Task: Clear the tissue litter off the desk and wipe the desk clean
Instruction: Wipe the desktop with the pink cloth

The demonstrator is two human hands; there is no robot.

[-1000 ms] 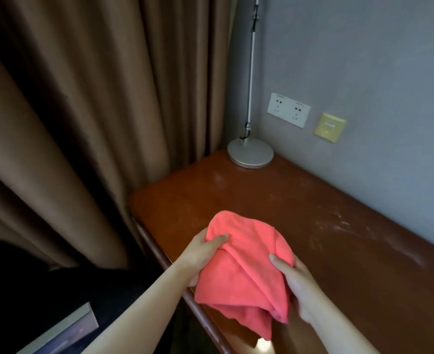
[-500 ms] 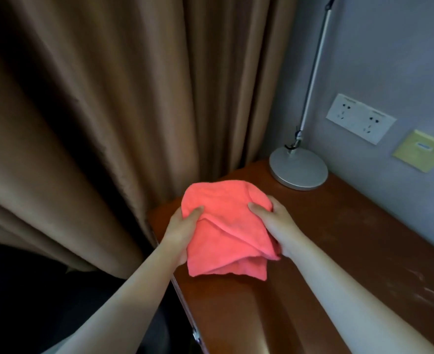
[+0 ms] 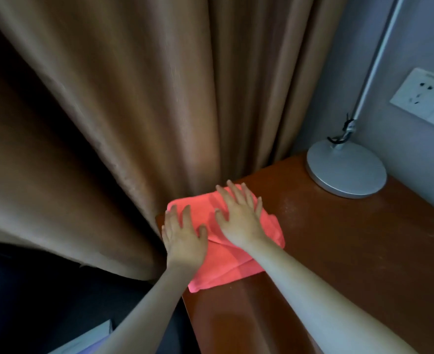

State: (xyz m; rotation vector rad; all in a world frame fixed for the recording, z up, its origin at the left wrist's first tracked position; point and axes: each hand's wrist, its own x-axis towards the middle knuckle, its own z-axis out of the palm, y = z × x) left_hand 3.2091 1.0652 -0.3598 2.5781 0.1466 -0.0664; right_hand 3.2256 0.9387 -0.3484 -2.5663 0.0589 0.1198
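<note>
You had a lamp base (image 3: 346, 172) at the far corner; left of it hung the brown curtain (image 3: 134, 98), right of it a wall socket (image 3: 425, 98).

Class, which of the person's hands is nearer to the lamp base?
Right. The right hand lies flat on the pink cloth, closer to the lamp base; the left hand lies farther, by the curtain.

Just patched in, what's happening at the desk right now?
A person has both hands flat on a folded pink cloth at the corner of the wooden desk beside the brown curtain. The left hand presses the cloth's near-left part, the right hand its middle. Neither grips it; the fingers are spread, as for wiping. A silver lamp base stands at the back by the wall. No tissue litter shows on the visible desk, though faint dusty smears remain.
</note>
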